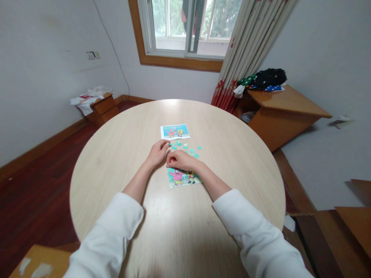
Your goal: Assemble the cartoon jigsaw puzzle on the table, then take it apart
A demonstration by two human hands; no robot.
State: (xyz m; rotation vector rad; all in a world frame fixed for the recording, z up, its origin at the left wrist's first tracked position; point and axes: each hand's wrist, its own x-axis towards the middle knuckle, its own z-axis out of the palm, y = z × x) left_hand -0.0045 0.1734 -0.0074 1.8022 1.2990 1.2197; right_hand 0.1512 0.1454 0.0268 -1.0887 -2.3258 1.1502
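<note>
A partly joined jigsaw puzzle (177, 178) lies flat on the table, showing a pink starfish figure and a yellow square figure on teal. My right hand (181, 159) is over its upper left edge, fingers curled in a pinch; whatever is between the fingertips is hidden. Just to the left and farther away rests my left hand (158, 152), its fingers loosely bent and apart from the thumb beside the loose puzzle pieces (177, 144). More teal pieces (193, 153) are scattered beyond my right hand, which covers part of the puzzle. Behind them lies a printed reference picture (175, 132).
Everything sits on a round pale wooden table (116, 154). A wooden cabinet (285, 112) with dark spotted cloth (268, 79) stands back right, near a long curtain (246, 46). A small wooden stand (104, 109) with white cloth is back left. A window (188, 31) is ahead.
</note>
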